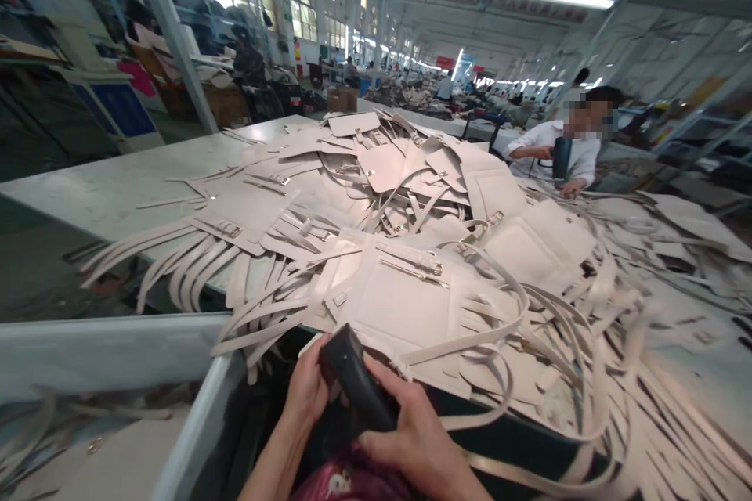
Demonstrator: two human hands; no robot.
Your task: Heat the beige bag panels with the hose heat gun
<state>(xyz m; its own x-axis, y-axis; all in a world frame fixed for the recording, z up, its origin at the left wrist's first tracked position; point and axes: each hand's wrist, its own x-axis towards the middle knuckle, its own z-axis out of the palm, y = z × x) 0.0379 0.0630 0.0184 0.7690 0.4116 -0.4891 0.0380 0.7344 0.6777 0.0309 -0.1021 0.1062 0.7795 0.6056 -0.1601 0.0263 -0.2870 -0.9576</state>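
My right hand point(411, 430) is wrapped round a black handheld tool point(358, 380) at the bottom centre. Close to the tool's left side, my left hand point(309, 383) has its fingers curled in; a thin pale edge shows at its fingertips, mostly hidden by the hand and the tool. Just beyond both hands, a beige leather bag panel point(405, 301) with a zipper lies at the table's near edge. Behind it rises a heap of beige leather pieces point(388, 164) with straps and metal buckles.
Long beige straps point(522, 297) loop over the table edge on the right. A white-walled bin point(200, 423) with beige pieces stands at the lower left. Across the table point(106, 180), a person in white point(552, 141) holds a dark tool. A metal post point(176, 39) stands at the back left.
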